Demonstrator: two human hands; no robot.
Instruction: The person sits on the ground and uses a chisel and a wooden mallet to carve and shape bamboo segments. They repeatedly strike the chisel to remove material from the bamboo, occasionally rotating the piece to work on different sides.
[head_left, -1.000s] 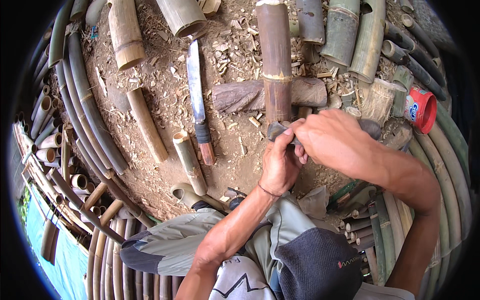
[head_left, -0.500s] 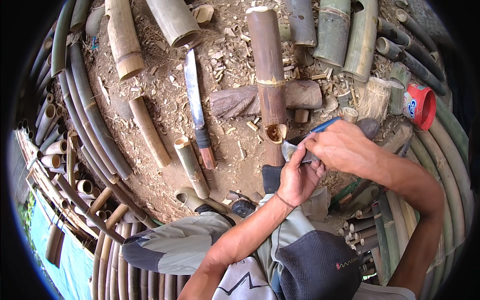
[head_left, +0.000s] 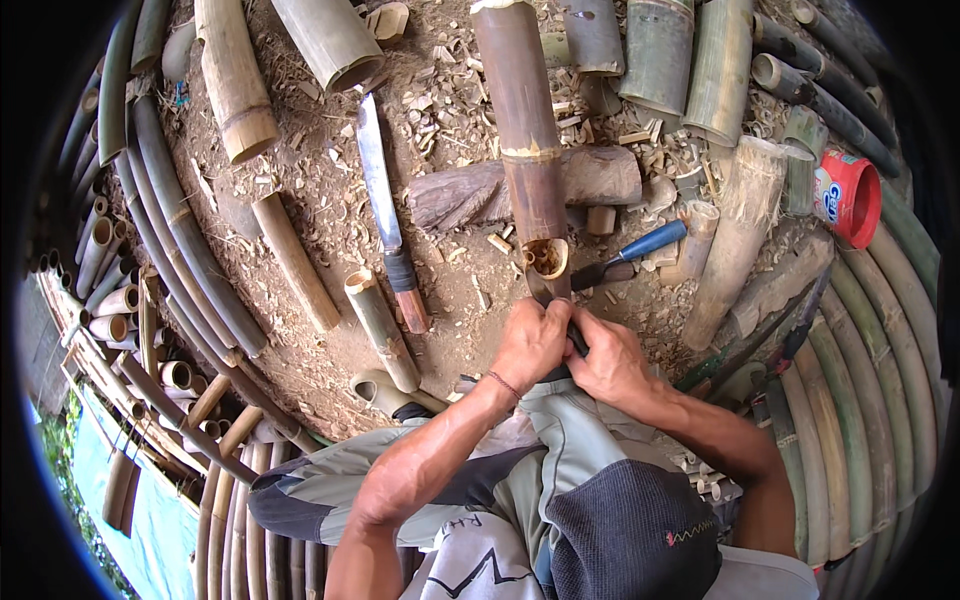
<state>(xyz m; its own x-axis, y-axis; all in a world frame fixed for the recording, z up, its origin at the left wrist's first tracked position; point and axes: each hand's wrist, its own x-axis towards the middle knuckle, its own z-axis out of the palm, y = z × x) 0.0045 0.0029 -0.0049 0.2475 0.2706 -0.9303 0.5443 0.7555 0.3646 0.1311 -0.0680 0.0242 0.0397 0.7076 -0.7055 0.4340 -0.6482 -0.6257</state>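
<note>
A brown bamboo tube (head_left: 527,120) points away from me, resting across a short dark log (head_left: 460,195). Near my end, its side has a scooped notch (head_left: 546,258) with a pale cut rim. My left hand (head_left: 535,340) is closed round the tube's narrow near end. Right against it, my right hand (head_left: 612,358) is also closed at that end, with its thumb pressed close to the left one; a small dark piece shows between them. A blue-handled tool (head_left: 650,243) with a dark blade lies just right of the notch, its tip partly hidden.
A long knife (head_left: 380,180) lies on the chip-strewn ground to the left, near a short bamboo piece (head_left: 382,330). A cut stump (head_left: 745,230) and a red plastic tub (head_left: 850,200) stand at the right. Bamboo poles (head_left: 190,220) line both sides.
The blue-handled tool has left my hands and now lies beside the tube. Both hands have come together at the tube's near end, the right one moving left and nearer me.
</note>
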